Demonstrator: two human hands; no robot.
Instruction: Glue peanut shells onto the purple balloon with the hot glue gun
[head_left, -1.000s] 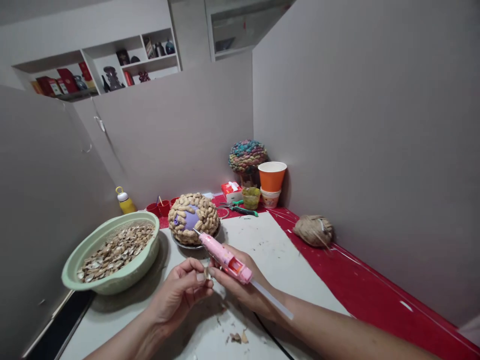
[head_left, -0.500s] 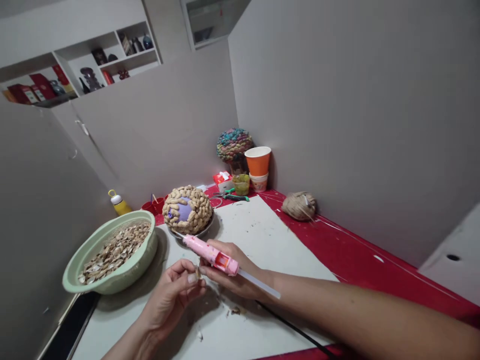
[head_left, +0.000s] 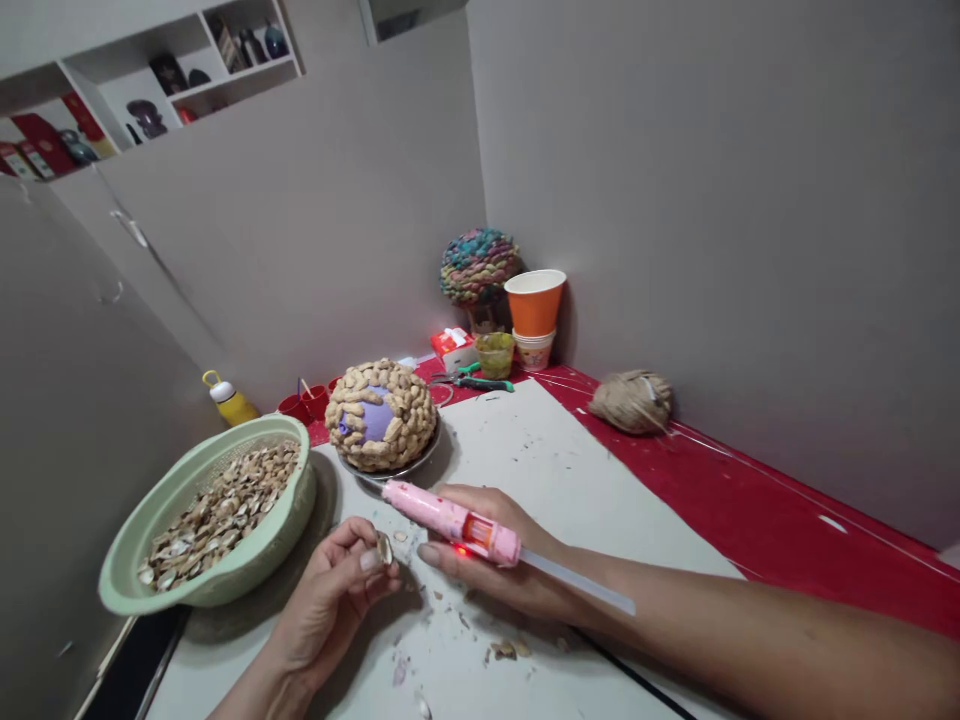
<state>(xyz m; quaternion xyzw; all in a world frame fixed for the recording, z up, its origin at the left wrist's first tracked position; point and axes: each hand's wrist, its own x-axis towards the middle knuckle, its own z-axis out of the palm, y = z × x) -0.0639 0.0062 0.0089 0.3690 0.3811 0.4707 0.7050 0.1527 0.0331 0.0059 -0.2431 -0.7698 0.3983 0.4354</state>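
Observation:
Between the thumb and fingers of my left hand (head_left: 334,590) is a peanut shell half (head_left: 385,549), its hollow side partly showing. My right hand (head_left: 495,560) is wrapped round a pink hot glue gun (head_left: 454,522). A clear glue stick (head_left: 581,580) pokes out of its back end, and a red light glows on its side. Just beyond the nozzle, a purple balloon (head_left: 377,415) rests in a metal bowl (head_left: 420,462), largely covered in peanut shells (head_left: 412,405). The two hands are a little apart.
To the left stands a green basin (head_left: 289,500) of peanut shells. Farther back are a yellow bottle (head_left: 232,402), red cups (head_left: 304,403), pliers (head_left: 480,382), an orange paper cup (head_left: 536,303) and a colourful dome-shaped craft (head_left: 480,265). A twine ball (head_left: 634,402) lies at right.
My hands have moved apart; the glue gun has shifted right, away from the peanut shell half. A red light now shows on the gun. The whole view has shifted slightly.

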